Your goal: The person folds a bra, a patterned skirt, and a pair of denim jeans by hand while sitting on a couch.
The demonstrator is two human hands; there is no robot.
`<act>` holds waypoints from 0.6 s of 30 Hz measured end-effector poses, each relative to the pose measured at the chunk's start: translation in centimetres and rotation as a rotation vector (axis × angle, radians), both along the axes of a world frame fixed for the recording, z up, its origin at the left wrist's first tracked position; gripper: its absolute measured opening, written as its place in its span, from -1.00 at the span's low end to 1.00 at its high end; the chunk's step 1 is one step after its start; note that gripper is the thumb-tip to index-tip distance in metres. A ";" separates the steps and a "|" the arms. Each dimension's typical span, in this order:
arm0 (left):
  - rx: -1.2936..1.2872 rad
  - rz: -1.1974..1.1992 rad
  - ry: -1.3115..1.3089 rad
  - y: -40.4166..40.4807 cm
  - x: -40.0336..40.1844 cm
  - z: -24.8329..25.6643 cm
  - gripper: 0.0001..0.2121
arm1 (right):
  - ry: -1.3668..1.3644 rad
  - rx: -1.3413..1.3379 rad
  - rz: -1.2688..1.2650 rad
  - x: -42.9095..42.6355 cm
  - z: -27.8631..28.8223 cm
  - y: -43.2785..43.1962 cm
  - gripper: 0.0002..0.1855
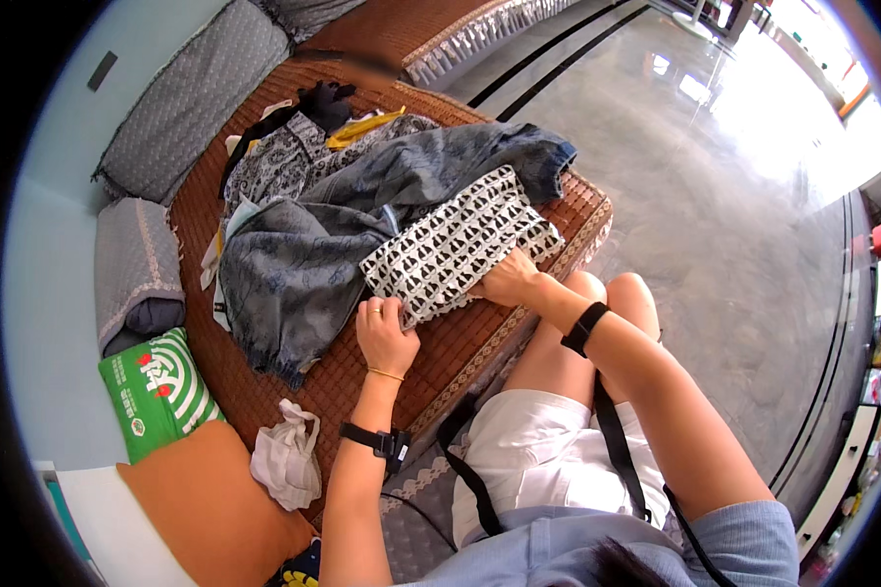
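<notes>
A white cloth garment with a black printed pattern lies partly folded on the brown woven mat near the seat's front edge. My left hand pinches its near left corner, fingers bent over the hem. My right hand is at its near right edge, with the fingertips hidden beneath or within the fabric. Against the garment's far side rest blue-grey denim jeans, spread out and rumpled. Beyond them lies a black-and-white paisley garment, with a yellow strip of cloth and a black cloth by it.
The brown woven mat covers the seat. A white plastic bag sits left of my left forearm, near an orange cushion and a green cushion. Grey cushions line the wall. Shiny floor lies to the right.
</notes>
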State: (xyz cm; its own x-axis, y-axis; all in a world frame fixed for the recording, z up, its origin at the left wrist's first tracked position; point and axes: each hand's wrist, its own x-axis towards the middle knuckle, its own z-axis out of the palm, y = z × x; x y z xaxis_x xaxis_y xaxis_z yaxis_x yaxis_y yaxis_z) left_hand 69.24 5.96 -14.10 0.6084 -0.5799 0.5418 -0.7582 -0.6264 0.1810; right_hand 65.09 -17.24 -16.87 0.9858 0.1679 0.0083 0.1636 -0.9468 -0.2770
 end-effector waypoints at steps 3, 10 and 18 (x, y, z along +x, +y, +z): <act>-0.109 -0.377 0.024 -1.9 -1.2 1.0 -0.82 | -0.142 0.334 -0.094 -1.3 1.7 0.2 -0.63; 0.113 -0.294 0.381 -12.8 -3.1 -1.6 -0.75 | -0.500 0.156 -0.532 -1.8 1.8 -5.9 -0.73; 0.401 -0.165 0.244 -16.7 7.2 -10.9 -0.52 | -0.240 -0.060 -0.391 -1.3 0.3 -10.0 -0.86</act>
